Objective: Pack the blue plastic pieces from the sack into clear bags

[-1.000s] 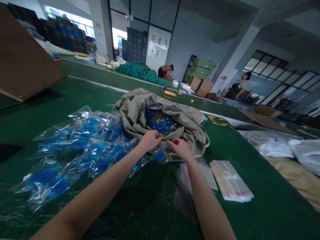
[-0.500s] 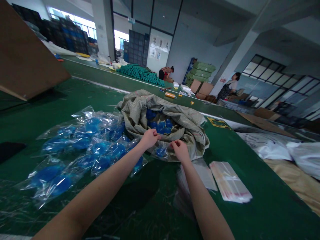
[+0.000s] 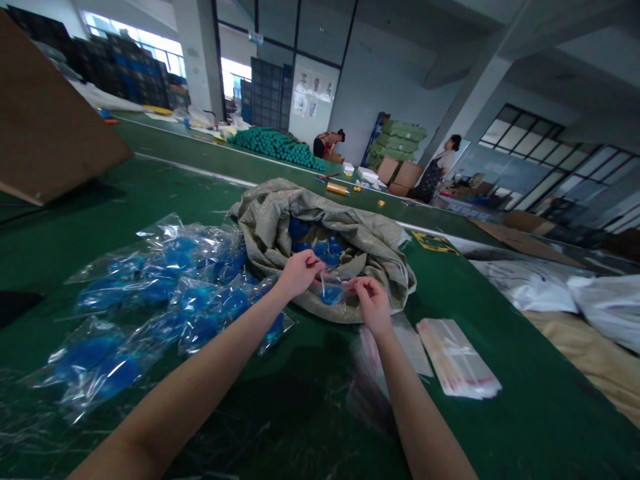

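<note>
My left hand [image 3: 299, 272] and my right hand [image 3: 371, 297] each pinch a top corner of a small clear plastic bag [image 3: 331, 291] with a blue piece inside, held just in front of a crumpled grey sack [image 3: 280, 223]. The sack lies open on the green table [image 3: 525, 413] and holds several loose blue pieces [image 3: 324, 249]. To the left lies a heap of filled clear bags [image 3: 165, 293] with blue pieces in them. A stack of flat clear bags [image 3: 457, 359] rests right of my right forearm.
A brown cardboard sheet [image 3: 45, 133] leans at the far left. White and tan sacks [image 3: 580, 300] lie at the right. Green rolls [image 3: 280, 145], boxes and two other people [image 3: 327, 141] [image 3: 439, 170] are at the far tables.
Both hands have lifted the small bag slightly off the table and pulled its top open between them. The person at the right has walked leftward.
</note>
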The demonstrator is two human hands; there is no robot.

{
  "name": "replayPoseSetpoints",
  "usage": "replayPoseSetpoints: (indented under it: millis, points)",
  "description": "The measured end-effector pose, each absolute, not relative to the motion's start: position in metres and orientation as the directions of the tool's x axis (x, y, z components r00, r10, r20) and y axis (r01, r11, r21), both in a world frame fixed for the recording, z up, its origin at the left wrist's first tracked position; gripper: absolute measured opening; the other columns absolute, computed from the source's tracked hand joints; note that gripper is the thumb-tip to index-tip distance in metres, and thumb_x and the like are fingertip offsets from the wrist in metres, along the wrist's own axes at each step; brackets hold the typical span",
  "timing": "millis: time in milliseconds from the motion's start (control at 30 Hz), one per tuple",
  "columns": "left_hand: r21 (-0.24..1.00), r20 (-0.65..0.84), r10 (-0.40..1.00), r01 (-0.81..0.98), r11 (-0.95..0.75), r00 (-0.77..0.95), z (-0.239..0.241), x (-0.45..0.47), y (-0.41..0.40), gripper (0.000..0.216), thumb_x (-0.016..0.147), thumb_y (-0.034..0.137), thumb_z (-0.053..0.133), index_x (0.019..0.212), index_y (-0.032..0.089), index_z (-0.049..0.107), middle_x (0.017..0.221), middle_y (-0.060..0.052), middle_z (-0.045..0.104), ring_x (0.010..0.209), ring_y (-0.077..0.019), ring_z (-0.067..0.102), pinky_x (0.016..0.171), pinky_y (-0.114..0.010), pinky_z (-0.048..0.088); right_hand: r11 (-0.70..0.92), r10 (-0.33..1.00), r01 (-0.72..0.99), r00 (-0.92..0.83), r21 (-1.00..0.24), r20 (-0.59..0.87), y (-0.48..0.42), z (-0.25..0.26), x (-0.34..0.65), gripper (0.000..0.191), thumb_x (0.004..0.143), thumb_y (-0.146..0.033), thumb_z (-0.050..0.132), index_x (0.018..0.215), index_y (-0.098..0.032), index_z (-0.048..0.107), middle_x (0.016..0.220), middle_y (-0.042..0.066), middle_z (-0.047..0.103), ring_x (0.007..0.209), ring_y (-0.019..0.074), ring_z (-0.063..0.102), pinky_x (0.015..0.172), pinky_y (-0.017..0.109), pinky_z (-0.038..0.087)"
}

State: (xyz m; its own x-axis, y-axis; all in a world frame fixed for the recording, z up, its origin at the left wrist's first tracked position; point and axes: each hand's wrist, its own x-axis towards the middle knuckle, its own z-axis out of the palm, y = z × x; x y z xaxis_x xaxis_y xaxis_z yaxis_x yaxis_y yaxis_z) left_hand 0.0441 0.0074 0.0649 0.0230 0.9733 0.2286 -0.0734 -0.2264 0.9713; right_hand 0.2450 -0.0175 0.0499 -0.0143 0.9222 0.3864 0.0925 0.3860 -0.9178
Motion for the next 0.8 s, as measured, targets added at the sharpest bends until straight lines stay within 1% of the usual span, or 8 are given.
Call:
replayPoseSetpoints:
  millis: [67, 167, 267, 400, 533, 633, 700, 800]
  points:
    - [0.992, 0.124, 0.988, -0.026, -0.122, 0.09, 0.067, 0.044, 0.005, 0.032, 0.075, 0.021, 0.061, 0.067, 0.022, 0.03, 0.069, 0.002, 0.06, 0.067, -0.0202, 0.069, 0.047, -0.028, 0.053, 0.314, 0.949, 0.058, -0.021, -0.948, 0.313, -0.021, 0.051, 0.249, 0.022, 0.079, -0.043, 0.065, 0.076, -0.021, 0.062, 0.087, 0.005, 0.07, 0.083, 0.0225, 0.069, 0.075, 0.037, 0.058]
    - [0.995, 0.025, 0.986, 0.089, -0.04, 0.163, 0.064, 0.045, 0.003, 0.028, 0.076, 0.019, 0.06, 0.065, 0.021, 0.034, 0.061, 0.003, 0.057, 0.068, -0.0211, 0.07, 0.046, -0.026, 0.051, 0.152, 0.987, 0.001, -0.047, -0.988, 0.152, -0.024, 0.046, 0.253, 0.02, 0.075, -0.039, 0.066, 0.071, -0.021, 0.059, 0.086, 0.005, 0.071, 0.085, 0.0241, 0.071, 0.075, 0.038, 0.059]
    - [0.99, -0.016, 0.993, 0.143, -0.001, 0.114, 0.055, 0.049, 0.005, 0.027, 0.078, 0.015, 0.057, 0.066, 0.021, 0.035, 0.057, 0.005, 0.055, 0.067, -0.0202, 0.07, 0.049, -0.025, 0.051, 0.059, 0.996, -0.011, -0.061, -0.998, 0.059, -0.024, 0.036, 0.254, 0.019, 0.075, -0.039, 0.064, 0.071, -0.022, 0.055, 0.086, 0.005, 0.071, 0.086, 0.0248, 0.072, 0.078, 0.039, 0.059]
    - [0.97, -0.018, 0.999, 0.241, 0.007, 0.045, 0.045, 0.053, 0.009, 0.029, 0.079, 0.016, 0.059, 0.065, 0.021, 0.035, 0.058, 0.005, 0.056, 0.064, -0.0175, 0.068, 0.052, -0.024, 0.049, 0.042, 0.997, 0.039, -0.065, -0.998, 0.039, -0.022, 0.025, 0.253, 0.021, 0.077, -0.042, 0.061, 0.074, -0.022, 0.054, 0.087, 0.006, 0.073, 0.09, 0.0248, 0.072, 0.081, 0.039, 0.059]
    - [0.936, -0.006, 1.0, 0.351, 0.004, 0.005, 0.048, 0.053, 0.009, 0.024, 0.082, 0.022, 0.059, 0.067, 0.02, 0.041, 0.063, 0.002, 0.06, 0.066, -0.0161, 0.066, 0.057, -0.024, 0.047, 0.03, 0.997, -0.022, -0.074, -0.999, 0.032, -0.019, 0.02, 0.254, 0.018, 0.077, -0.038, 0.062, 0.073, -0.022, 0.056, 0.086, 0.006, 0.074, 0.088, 0.0244, 0.072, 0.08, 0.038, 0.059]
    - [0.834, 0.026, 0.998, 0.552, 0.011, -0.06, 0.056, 0.055, -0.003, 0.023, 0.084, 0.032, 0.059, 0.069, 0.02, 0.046, 0.066, -0.001, 0.06, 0.068, -0.0176, 0.062, 0.062, -0.027, 0.044, 0.007, 0.996, -0.071, -0.084, -0.997, 0.013, -0.019, 0.016, 0.255, 0.015, 0.077, -0.035, 0.063, 0.073, -0.022, 0.057, 0.081, 0.005, 0.074, 0.083, 0.0236, 0.072, 0.081, 0.039, 0.059]
    - [0.734, 0.098, 0.992, 0.679, -0.018, -0.081, 0.059, 0.057, -0.016, 0.022, 0.083, 0.035, 0.06, 0.073, 0.02, 0.049, 0.07, -0.003, 0.061, 0.071, -0.0192, 0.061, 0.065, -0.029, 0.043, -0.006, 0.997, -0.099, -0.083, -0.995, 0.002, -0.018, 0.013, 0.256, 0.014, 0.077, -0.034, 0.062, 0.073, -0.022, 0.057, 0.081, 0.004, 0.073, 0.082, 0.0231, 0.073, 0.082, 0.04, 0.059]
    - [0.686, 0.128, 0.99, 0.726, -0.05, -0.053, 0.049, 0.059, -0.034, 0.024, 0.079, 0.038, 0.066, 0.078, 0.019, 0.051, 0.079, -0.005, 0.065, 0.074, -0.0203, 0.061, 0.067, -0.03, 0.042, -0.021, 0.998, -0.11, -0.068, -0.994, -0.014, -0.016, 0.009, 0.257, 0.012, 0.077, -0.032, 0.06, 0.074, -0.022, 0.056, 0.084, 0.003, 0.073, 0.084, 0.0225, 0.073, 0.083, 0.039, 0.059]
